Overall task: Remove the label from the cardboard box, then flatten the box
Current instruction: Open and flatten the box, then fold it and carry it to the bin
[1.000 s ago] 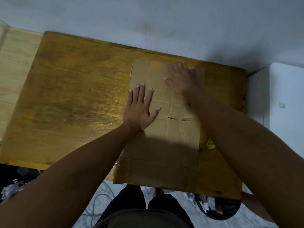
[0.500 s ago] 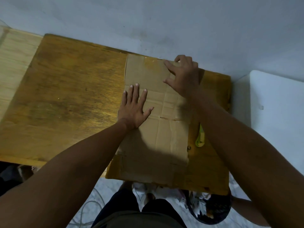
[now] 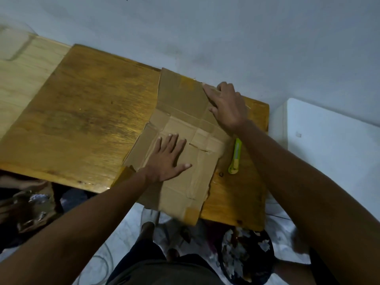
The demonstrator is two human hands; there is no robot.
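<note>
A flattened brown cardboard box (image 3: 181, 112) lies on the wooden table (image 3: 82, 120), its near end hanging over the table's front edge. My left hand (image 3: 166, 159) rests flat on the middle of the cardboard, fingers spread. My right hand (image 3: 226, 105) curls over the far right edge of the cardboard and grips it, and that corner looks lifted and folded. I see no label on the cardboard's upper face.
A yellow-green utility knife (image 3: 235, 156) lies on the table just right of the cardboard. A white unit (image 3: 329, 140) stands at the right. A dark bin of paper scraps (image 3: 246, 256) sits on the floor below the table, beside my legs.
The cardboard has turned and slid toward the front edge. My right hand went from flat to gripping the far right edge. My left hand moved nearer along the cardboard.
</note>
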